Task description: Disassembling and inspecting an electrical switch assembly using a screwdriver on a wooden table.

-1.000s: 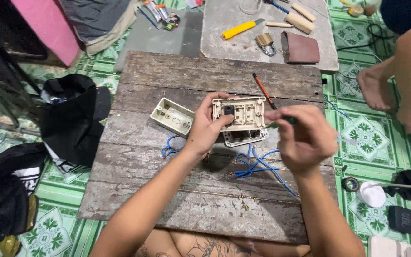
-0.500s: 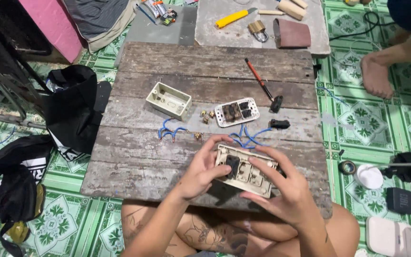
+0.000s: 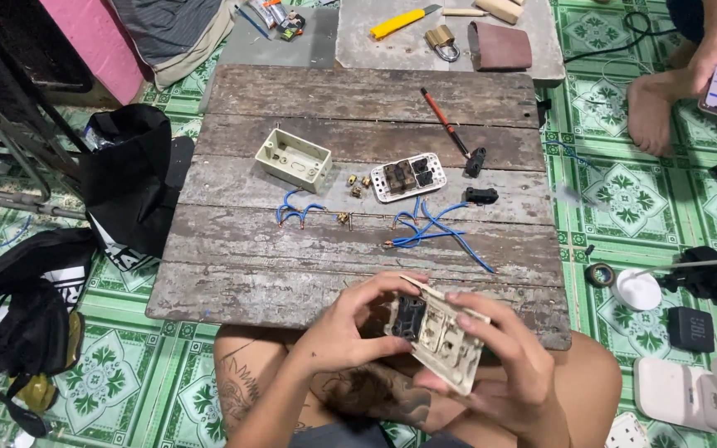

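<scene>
Now lifted off weathered wooden counter (image 3: 358, 274): cream plastic switch plate (image 3: 440, 344), grasped in left hand (image 3: 350, 328) and right hand (image 3: 504, 373), over lap.

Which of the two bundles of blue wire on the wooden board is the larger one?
The right bundle of blue wire, below the white socket faceplate; the small left bundle lies under the beige wall box.

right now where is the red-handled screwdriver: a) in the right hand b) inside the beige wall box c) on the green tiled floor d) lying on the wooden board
d: the red-handled screwdriver lies loose on the wooden board, while the left hand and right hand both grip the beige switch frame.
</scene>
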